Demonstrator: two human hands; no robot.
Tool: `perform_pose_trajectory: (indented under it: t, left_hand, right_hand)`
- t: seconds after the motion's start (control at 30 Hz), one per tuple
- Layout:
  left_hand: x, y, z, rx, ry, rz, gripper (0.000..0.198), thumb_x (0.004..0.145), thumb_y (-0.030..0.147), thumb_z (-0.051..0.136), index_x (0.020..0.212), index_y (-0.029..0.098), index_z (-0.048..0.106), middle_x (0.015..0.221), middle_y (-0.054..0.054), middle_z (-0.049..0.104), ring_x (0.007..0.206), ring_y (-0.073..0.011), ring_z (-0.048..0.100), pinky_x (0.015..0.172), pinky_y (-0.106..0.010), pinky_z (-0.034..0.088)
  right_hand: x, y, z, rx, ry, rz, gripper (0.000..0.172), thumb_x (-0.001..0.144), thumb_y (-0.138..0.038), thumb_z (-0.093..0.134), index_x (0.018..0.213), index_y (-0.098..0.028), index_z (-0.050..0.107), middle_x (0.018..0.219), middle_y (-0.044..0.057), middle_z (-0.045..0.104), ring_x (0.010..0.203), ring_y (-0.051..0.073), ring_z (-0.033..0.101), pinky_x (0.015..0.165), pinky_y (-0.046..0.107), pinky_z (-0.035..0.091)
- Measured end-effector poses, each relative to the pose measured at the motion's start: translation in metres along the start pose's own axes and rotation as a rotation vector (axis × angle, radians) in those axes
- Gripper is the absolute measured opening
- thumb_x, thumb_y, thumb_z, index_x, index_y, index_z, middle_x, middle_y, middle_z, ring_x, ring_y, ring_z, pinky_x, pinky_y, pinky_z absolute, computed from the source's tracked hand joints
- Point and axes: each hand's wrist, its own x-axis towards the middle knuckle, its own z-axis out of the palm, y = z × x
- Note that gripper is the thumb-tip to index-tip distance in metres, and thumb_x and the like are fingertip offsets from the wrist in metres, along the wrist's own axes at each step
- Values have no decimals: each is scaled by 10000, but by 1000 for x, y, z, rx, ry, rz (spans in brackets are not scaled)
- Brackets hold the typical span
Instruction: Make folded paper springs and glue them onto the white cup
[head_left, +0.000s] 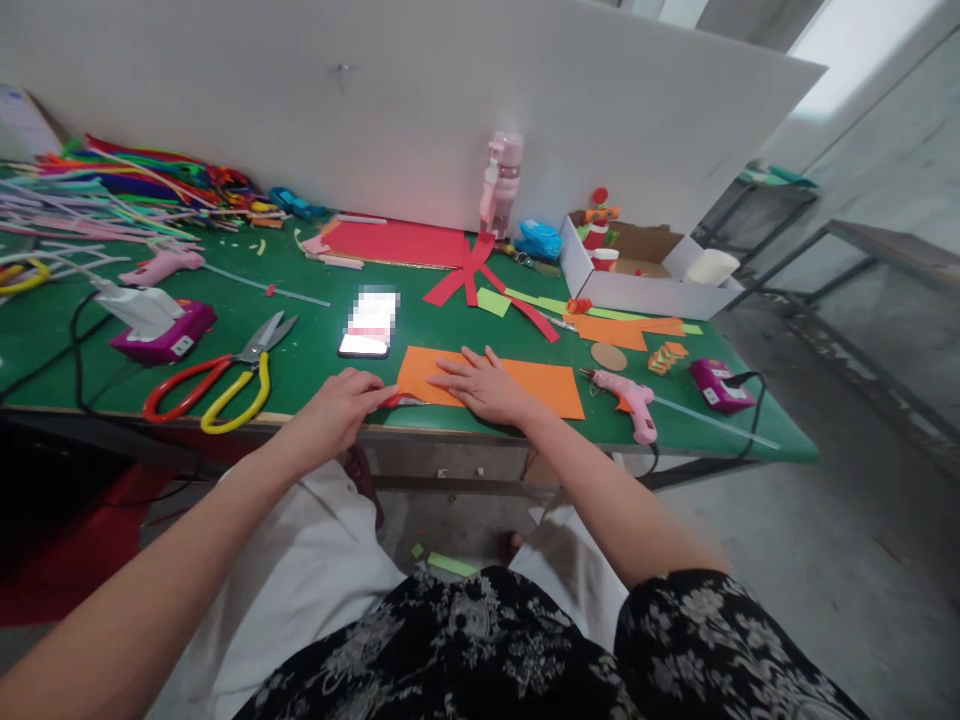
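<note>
My right hand (487, 388) lies flat, fingers spread, on a sheet of orange paper (551, 388) at the table's front edge. At the paper's left end, my left hand (341, 410) is closed around a small red-handled tool with a thin pale blade (401, 400). Its blade lies along the paper's near edge; most of the handle is hidden in the hand. Just beyond my left hand lies a lit phone (369, 322). Large scissors (244, 370) with one red and one yellow handle rest to the left, blades apart.
A pink glue gun (626, 395) and a purple socket block (720, 385) with a cord are on the right. Red paper strips (469, 272), a pink bottle (502, 185) and a white box (652, 285) stand farther back. Pipe cleaners (142, 185) and another glue gun (165, 263) are left.
</note>
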Motion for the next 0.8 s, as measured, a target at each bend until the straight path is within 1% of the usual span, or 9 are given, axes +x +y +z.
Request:
perform_pose_trajectory:
  t: [0.17,0.33,0.43,0.53,0.67,0.8]
  left_hand:
    - [-4,0,3,-17,53,-1,516,875,55,356,1233,217,690,1072,-102,659,899,-229,536,813,-357,452]
    - [1,6,1,-8,42,20,472,904,70,335,1222,176,668,1093,-112,671,914,-233,543,832,-363,451]
    - [5,12,-1,-17,31,-4,363,940,128,350,1106,146,672,1027,-120,679,897,-241,543,820,-369,452]
    - [5,15,-3,-41,11,-27,288,949,169,377,981,163,662,945,-106,673,864,-243,538,800,-367,451]
    - [1,15,-3,-61,21,-24,270,942,161,379,973,179,647,975,-103,672,885,-245,541,813,-371,448]
    - [5,19,1,-53,43,-18,271,949,163,371,957,178,641,965,-105,669,876,-247,534,807,-375,447]
  right_hand:
    - [0,0,0,5,-9,4,476,1064,-342,260,1497,-408,447,1618,-90,346,1533,348,180,1215,658,99]
    - [0,0,0,14,-9,3,474,1062,-337,271,1496,-421,440,1614,-94,353,1538,338,170,1215,660,99]
    - [0,1,1,11,6,-5,472,1061,-342,271,1492,-427,443,1607,-93,368,1535,335,182,1213,663,105]
    - [1,1,2,3,9,-8,475,1061,-344,262,1493,-421,446,1608,-93,366,1532,341,192,1212,665,108]
    - [0,1,2,-5,6,-4,474,1062,-351,261,1488,-417,456,1610,-96,360,1529,350,197,1212,664,111]
    - [0,1,2,2,7,-5,472,1063,-355,259,1486,-422,457,1610,-100,360,1531,346,190,1216,655,107]
